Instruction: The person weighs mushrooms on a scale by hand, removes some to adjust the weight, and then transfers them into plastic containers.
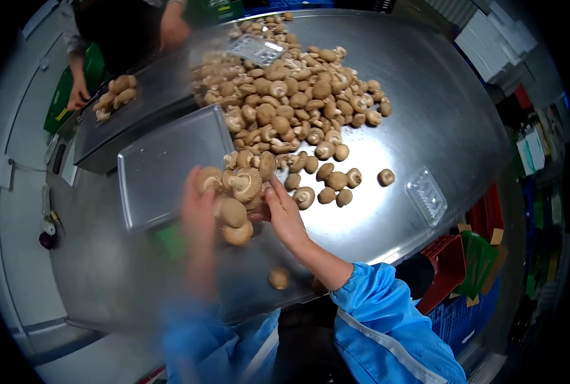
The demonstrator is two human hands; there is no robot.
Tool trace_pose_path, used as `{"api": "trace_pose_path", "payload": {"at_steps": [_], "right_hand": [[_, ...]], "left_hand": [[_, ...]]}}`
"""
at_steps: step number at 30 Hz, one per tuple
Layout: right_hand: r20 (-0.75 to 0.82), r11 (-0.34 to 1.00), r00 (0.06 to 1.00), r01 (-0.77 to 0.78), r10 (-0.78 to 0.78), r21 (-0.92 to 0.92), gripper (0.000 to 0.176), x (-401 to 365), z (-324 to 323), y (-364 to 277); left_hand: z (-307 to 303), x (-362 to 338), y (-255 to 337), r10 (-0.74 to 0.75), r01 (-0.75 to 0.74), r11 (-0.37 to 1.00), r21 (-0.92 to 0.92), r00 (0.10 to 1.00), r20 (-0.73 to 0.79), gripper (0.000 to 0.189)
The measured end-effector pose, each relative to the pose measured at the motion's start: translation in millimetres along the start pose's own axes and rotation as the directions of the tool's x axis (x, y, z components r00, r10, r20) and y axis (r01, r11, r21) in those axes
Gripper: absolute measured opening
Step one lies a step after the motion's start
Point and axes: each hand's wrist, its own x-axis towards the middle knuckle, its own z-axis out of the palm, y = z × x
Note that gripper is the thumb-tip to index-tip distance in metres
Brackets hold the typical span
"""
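Head view: steel table point(438, 128) carries a big mushroom pile point(291, 102), so I judge the job early, with most left to pick. Flat tray point(169, 166) sits just beside my hands. My left hand point(198, 205) and right hand point(285, 214) are cupped closed round a handful of mushrooms point(237, 198) above the near edge. The left is motion-blurred, fingers unreadable. A stray mushroom point(278, 278) lies below.

We're looking across a broad steel table point(438, 109), overhead light glaring off its middle. Pale grey floor point(22, 256) runs down the left. A red crate point(448, 272) and a blue crate point(467, 320) sit near right, white boxes point(489, 41) far right, a green crate point(57, 102) far left.
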Motion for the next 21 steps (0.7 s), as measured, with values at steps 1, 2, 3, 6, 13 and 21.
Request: {"api": "trace_pose_path", "payload": {"at_steps": [1,2,3,6,13,21], "right_hand": [[0.069,0.994,0.997,-0.034,0.042,-0.108,0.059,7,4,0],[0.091,0.988,0.993,-0.062,0.075,-0.142,0.060,12,13,0],[0.111,0.981,0.988,-0.087,0.107,-0.176,0.061,17,23,0],[0.201,0.969,0.960,-0.154,0.193,-0.192,0.063,36,42,9],[0.289,0.946,0.902,-0.295,0.321,-0.131,0.069,53,66,21],[0.299,0.955,0.916,-0.214,0.269,-0.204,0.048,36,45,26]], "left_hand": [[-11,10,5,-0.005,0.005,1.000,-0.010,1.000,0.006,0.049],[-22,21,11,-0.009,0.009,1.000,-0.020,1.000,0.014,0.048],[-32,32,15,-0.013,0.015,0.999,-0.038,0.999,0.038,0.047],[-66,72,8,-0.030,0.030,1.000,-0.001,0.991,0.133,0.047],[-93,119,-2,-0.070,0.068,0.998,0.016,0.966,0.250,0.045],[-105,84,11,0.149,-0.127,0.939,0.319,0.988,-0.047,0.046]]}}
